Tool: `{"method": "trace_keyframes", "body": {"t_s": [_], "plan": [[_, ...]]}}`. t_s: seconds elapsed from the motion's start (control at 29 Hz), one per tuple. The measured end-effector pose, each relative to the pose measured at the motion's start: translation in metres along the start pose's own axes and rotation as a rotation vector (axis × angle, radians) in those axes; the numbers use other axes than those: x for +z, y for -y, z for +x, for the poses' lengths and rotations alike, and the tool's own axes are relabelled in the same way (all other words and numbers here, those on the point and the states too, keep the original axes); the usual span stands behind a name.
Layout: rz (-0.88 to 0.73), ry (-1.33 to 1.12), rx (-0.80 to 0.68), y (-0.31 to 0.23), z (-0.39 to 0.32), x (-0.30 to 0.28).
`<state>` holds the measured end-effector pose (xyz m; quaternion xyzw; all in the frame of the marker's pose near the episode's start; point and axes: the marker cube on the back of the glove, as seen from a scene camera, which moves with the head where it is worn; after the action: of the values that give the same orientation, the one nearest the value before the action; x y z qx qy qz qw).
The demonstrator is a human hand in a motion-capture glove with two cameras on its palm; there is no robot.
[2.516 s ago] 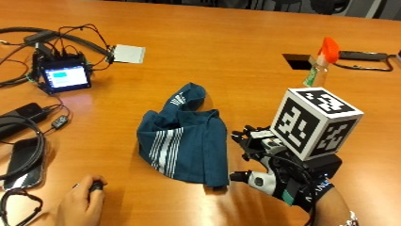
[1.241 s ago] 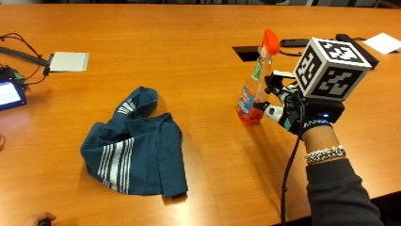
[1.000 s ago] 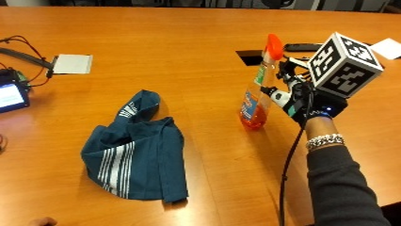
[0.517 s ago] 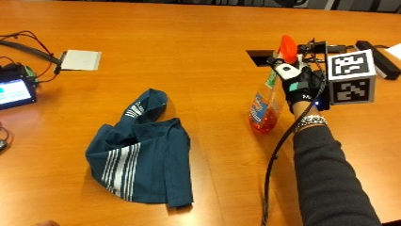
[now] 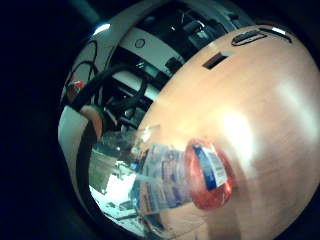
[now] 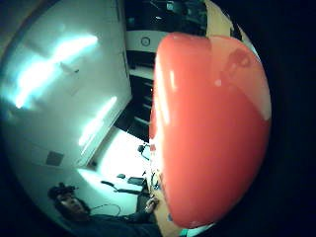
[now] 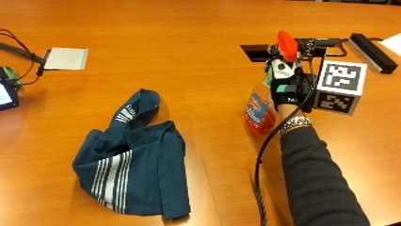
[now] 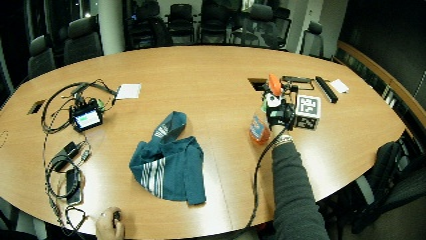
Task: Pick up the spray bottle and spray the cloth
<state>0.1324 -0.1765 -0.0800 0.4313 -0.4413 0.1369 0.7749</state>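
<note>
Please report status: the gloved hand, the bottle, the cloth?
Right hand grips spray bottle, lifted off table. Cloth lies apart, crumpled. Nothing between them.

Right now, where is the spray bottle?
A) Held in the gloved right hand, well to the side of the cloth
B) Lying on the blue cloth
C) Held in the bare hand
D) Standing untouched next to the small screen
A: the outside view shows the gloved right hand with its fingers round the neck of the spray bottle, while the blue cloth lies apart from it on the table.
</note>
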Motion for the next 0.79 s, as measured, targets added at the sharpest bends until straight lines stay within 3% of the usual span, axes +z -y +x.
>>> {"method": "trace_keyframes", "body": {"t_s": [0.24,0.45,0.79], "plan": [[0.063,0.009,-0.076,-0.004,-0.007,-0.008],[0.027,0.020,-0.071,-0.010,-0.006,0.002],[-0.328,0.035,-0.001,-0.020,0.034,0.016]]}}
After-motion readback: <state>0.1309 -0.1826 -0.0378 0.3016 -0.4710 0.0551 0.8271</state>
